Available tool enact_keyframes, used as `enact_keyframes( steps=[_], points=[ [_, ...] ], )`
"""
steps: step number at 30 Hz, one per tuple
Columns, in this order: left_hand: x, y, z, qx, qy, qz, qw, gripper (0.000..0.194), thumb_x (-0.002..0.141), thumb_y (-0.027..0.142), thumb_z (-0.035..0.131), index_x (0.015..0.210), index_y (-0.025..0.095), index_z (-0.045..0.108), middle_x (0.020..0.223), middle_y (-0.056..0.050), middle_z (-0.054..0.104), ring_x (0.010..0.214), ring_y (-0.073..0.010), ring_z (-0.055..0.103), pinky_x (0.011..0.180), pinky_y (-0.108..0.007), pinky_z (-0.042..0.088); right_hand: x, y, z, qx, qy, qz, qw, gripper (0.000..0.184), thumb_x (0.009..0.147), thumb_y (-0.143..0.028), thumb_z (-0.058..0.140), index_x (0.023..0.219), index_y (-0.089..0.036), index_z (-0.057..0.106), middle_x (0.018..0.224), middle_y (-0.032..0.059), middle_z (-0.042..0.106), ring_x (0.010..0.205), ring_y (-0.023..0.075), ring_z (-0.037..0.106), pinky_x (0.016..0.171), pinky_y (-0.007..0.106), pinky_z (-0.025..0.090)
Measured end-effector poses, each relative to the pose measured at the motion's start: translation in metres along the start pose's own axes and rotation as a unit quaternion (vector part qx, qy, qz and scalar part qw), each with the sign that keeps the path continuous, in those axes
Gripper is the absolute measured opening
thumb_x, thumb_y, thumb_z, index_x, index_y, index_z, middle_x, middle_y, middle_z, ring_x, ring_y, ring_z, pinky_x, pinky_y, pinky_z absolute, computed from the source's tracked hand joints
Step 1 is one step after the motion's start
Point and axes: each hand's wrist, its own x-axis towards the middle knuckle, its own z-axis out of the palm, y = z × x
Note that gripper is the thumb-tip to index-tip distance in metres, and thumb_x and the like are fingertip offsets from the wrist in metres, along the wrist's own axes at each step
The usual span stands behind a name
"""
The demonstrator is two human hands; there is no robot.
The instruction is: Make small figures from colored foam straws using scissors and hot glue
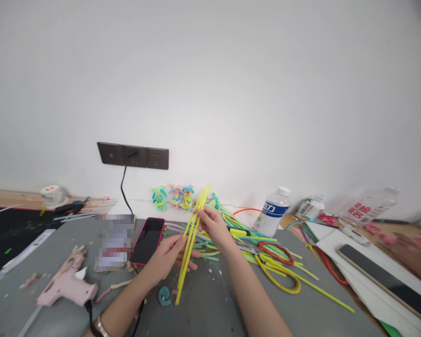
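Several long, thin yellow strips (185,267) slant above the grey table (203,323), the left hand (167,252) pinching them midway, the right hand (213,225) closed around their upper part. Light fingertip pressure and levelled lower ends should keep them aligned without kinks.

A plain white wall before you, with a wooden table against it.
The smooth wall (210,93) fills the upper part of your view, and the light on it is soft, a little darker at the top right corner. Low on it, to your left, you have a dark row of wall sockets (157,158), where a black cord (122,185) is plugged in. A grey mat (277,309) covers the middle of the wooden table (105,203); a black surface (14,224) lies at your far left.
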Motion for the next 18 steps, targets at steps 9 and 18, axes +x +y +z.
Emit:
enact_keyframes(
  steps=[9,18],
  points=[
    [-0.0059,0.0013,0.0030,-0.044,-0.055,-0.027,0.997,0.059,0.081,0.062,0.065,0.113,0.012,0.063,0.097,-0.016,0.078,0.069,-0.0205,0.076,0.062,-0.026,0.058,0.0003,0.0030,0.0020,0.008,0.021,-0.010,1.000,0.038,0.069,-0.051,0.079,0.079,-0.018,0.066,0.060,-0.0047,0.059,0.046,0.0081,0.050,0.047,0.022,0.043],
    [-0.0061,0.0029,0.0025,-0.049,-0.072,-0.038,0.995,0.059,0.080,0.062,0.066,0.110,0.011,0.065,0.086,-0.013,0.078,0.061,-0.0184,0.073,0.054,-0.024,0.055,0.0039,0.0049,-0.0002,-0.007,0.045,-0.040,0.998,0.036,0.069,-0.051,0.078,0.079,-0.019,0.065,0.062,-0.0045,0.057,0.048,0.0094,0.050,0.049,0.024,0.044]
  ],
)
